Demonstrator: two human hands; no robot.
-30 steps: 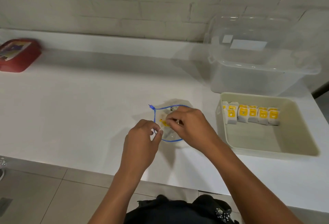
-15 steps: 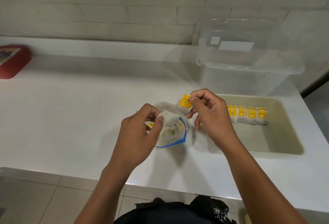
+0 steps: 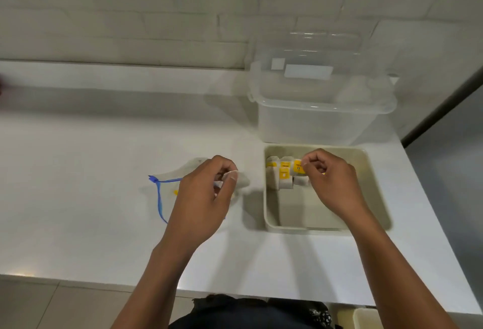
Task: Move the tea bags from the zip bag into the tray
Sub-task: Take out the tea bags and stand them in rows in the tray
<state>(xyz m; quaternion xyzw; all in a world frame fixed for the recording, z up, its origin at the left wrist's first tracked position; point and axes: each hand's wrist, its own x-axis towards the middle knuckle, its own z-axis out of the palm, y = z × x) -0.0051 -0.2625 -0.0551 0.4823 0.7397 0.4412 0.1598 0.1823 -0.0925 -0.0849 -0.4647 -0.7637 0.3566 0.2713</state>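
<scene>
Right hand [image 3: 332, 184] now over the tray [image 3: 271, 213], up from the bag mouth half a second ago; fingers pinch a yellow-tagged tea bag [image 3: 298, 167] at the left end of the tea bag row [image 3: 281, 175] along the tray's back wall. Left hand [image 3: 201, 198] pinches the zip bag [image 3: 167, 184] on the white counter [image 3: 78, 184], left of the tray. Bag contents blurred, maybe one yellow tag inside. Clear tub [image 3: 313, 119] behind tray.

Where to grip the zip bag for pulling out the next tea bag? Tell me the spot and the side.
Grip the zip bag at its blue rim, coming from above on the near side, beside the left hand. It lies flat on the counter with the mouth gaping, so pinching the rim probably keeps it open.
</scene>
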